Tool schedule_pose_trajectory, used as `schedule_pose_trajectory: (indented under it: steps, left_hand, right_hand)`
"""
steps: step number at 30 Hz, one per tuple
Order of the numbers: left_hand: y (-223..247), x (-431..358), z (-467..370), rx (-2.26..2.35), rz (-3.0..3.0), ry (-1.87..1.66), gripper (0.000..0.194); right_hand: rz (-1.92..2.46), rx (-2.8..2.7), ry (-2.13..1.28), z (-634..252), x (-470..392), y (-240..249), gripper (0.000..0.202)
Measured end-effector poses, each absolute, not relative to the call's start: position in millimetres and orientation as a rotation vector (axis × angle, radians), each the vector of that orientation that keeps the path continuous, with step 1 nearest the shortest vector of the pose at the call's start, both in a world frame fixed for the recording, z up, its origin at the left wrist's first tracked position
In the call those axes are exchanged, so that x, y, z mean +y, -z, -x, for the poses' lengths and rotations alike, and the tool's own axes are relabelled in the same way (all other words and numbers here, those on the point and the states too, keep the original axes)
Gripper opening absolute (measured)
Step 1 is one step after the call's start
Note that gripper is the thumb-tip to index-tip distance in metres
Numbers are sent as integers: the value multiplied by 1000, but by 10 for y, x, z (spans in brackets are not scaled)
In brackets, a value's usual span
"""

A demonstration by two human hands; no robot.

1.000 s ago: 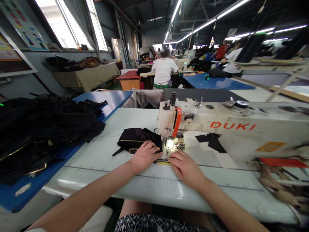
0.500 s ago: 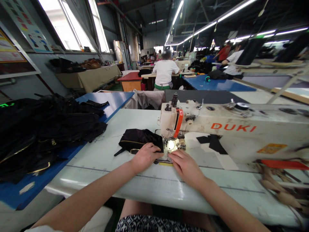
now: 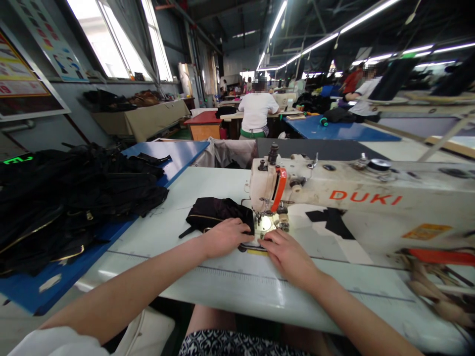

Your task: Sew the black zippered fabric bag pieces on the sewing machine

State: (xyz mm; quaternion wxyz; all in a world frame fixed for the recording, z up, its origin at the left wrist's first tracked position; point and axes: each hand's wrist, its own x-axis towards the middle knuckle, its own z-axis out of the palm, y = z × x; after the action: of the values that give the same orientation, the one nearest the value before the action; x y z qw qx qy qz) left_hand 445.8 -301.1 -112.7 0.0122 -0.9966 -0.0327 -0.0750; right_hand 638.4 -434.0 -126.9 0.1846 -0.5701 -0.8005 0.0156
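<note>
Black cloth [image 3: 218,208] lies beside the sewing machine [image 3: 309,184], the left hand [image 3: 228,237] on the cloth's edge, the right hand [image 3: 288,253] bent nearby; whether either grips cannot be told.

Orange lettering "DUKI" [image 3: 365,198] on the sewing machine [image 3: 426,195], "19" [image 3: 5,89] on the framed wall board [image 3: 27,101]

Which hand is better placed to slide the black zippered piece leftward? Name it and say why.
Probably the left hand: it rests at the near right edge of the black zippered piece. The right hand is farther from it, near the lit plate of the sewing machine.
</note>
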Motion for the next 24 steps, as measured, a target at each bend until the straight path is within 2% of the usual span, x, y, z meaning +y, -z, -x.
schedule_pose_trajectory:
  steps: [9, 24]
  left_hand:
    - [1293, -3049, -4447, -106, 2958, 392, 26]
    - [1366, -2814, -4707, -200, 2916, 432, 23]
  right_hand:
    - [1556, -2279, 16, -6416, -4298, 1267, 25]
    - [1680, -2258, 150, -6564, -4014, 1299, 23]
